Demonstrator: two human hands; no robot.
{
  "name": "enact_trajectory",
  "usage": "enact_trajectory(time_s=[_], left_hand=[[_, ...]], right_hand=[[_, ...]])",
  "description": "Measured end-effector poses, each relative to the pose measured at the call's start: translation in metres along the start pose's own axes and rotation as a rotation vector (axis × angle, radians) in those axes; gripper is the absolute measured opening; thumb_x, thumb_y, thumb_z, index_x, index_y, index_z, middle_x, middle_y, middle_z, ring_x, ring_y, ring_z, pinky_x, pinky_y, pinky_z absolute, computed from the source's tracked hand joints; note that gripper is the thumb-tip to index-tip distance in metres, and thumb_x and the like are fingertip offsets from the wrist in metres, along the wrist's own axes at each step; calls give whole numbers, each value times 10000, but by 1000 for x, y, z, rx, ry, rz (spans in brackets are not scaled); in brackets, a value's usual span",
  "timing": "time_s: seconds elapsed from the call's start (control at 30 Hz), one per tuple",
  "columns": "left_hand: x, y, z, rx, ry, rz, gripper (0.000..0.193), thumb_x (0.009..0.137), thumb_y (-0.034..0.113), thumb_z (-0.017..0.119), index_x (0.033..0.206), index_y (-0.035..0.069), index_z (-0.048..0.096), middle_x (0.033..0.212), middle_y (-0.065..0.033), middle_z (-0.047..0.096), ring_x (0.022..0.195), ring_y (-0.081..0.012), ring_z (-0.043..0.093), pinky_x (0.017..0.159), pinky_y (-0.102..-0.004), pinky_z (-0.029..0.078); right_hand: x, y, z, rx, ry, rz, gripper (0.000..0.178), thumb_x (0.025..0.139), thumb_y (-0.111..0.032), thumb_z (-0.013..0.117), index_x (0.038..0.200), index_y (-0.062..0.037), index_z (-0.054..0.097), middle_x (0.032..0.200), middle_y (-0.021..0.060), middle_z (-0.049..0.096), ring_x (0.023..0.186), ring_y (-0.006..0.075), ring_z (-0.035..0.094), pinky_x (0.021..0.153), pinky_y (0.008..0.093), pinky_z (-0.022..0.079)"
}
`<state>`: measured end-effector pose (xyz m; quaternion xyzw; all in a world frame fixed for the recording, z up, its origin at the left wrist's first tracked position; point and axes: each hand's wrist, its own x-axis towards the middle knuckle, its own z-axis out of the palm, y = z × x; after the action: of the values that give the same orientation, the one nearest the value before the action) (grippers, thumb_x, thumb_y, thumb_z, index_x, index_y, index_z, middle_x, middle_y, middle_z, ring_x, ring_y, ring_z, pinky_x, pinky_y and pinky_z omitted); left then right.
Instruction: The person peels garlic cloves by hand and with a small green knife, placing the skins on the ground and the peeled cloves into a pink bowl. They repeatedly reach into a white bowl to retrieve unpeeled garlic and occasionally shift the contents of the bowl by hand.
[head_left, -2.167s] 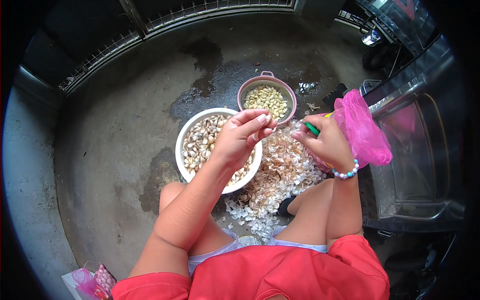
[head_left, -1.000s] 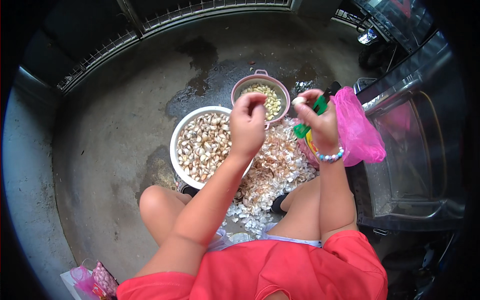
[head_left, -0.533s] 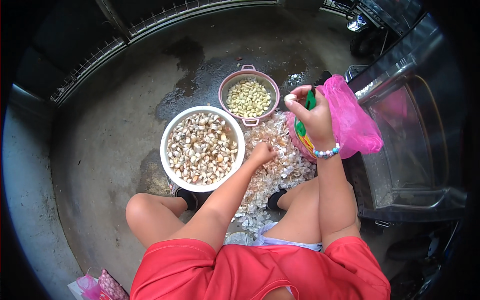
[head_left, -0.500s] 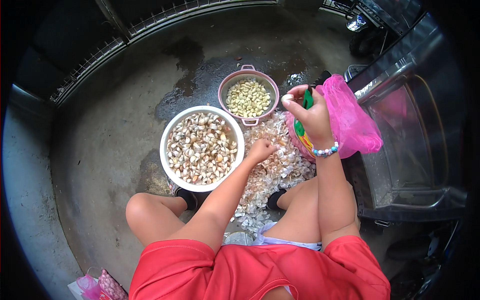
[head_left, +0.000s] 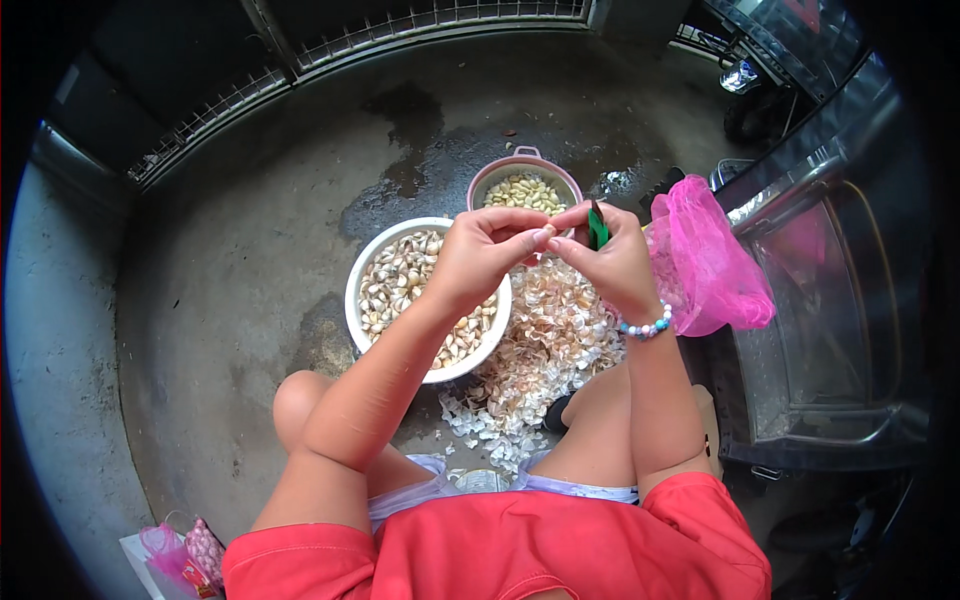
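Observation:
Both my hands meet in front of me, at the pink colander's near edge. My left hand (head_left: 487,255) pinches a small pale garlic clove (head_left: 546,232) between thumb and fingers. My right hand (head_left: 612,262), with a beaded bracelet at the wrist, touches the same clove with its fingertips. Its fingers also hold a small green-handled knife (head_left: 598,232), whose blade is mostly hidden. To the left, partly behind my left forearm, stands a white bowl (head_left: 354,305) full of unpeeled cloves. Peeled cloves (head_left: 523,191) lie in the pink colander (head_left: 571,183) beyond my hands.
Garlic skins (head_left: 550,335) are heaped on the floor between my legs and the bowl. A pink mesh bag (head_left: 710,265) stands right of my right hand, beside a metal vehicle panel (head_left: 815,340). More pink mesh bags (head_left: 205,550) sit at lower left. Wet patches darken the concrete.
My left hand has risen from the garlic skins to meet my right hand at the clove. My right hand has come lower and left, keeping the knife. The view has shifted slightly.

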<state>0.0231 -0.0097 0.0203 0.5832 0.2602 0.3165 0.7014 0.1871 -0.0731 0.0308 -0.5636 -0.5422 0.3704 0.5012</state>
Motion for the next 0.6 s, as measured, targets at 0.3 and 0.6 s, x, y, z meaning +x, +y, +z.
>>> enact_trajectory(time_s=[0.3, 0.6], left_hand=[[-18, 11, -17, -512, 50, -144, 244, 853, 104, 592, 1069, -5, 562, 967, -72, 601, 850, -128, 566, 780, -257, 477], [-22, 5, -32, -338, 105, 18, 261, 815, 47, 625, 1065, -10, 582, 926, -76, 620, 831, -132, 604, 753, -248, 494]], right_hand=[[-1, -13, 18, -190, 15, -152, 330, 785, -67, 552, 1083, 19, 437, 1011, 138, 528, 913, 212, 526, 794, 340, 420], [-22, -41, 32, -379, -24, -294, 265, 809, -10, 497, 1072, 18, 517, 873, 239, 597, 786, 403, 582, 666, 427, 456]])
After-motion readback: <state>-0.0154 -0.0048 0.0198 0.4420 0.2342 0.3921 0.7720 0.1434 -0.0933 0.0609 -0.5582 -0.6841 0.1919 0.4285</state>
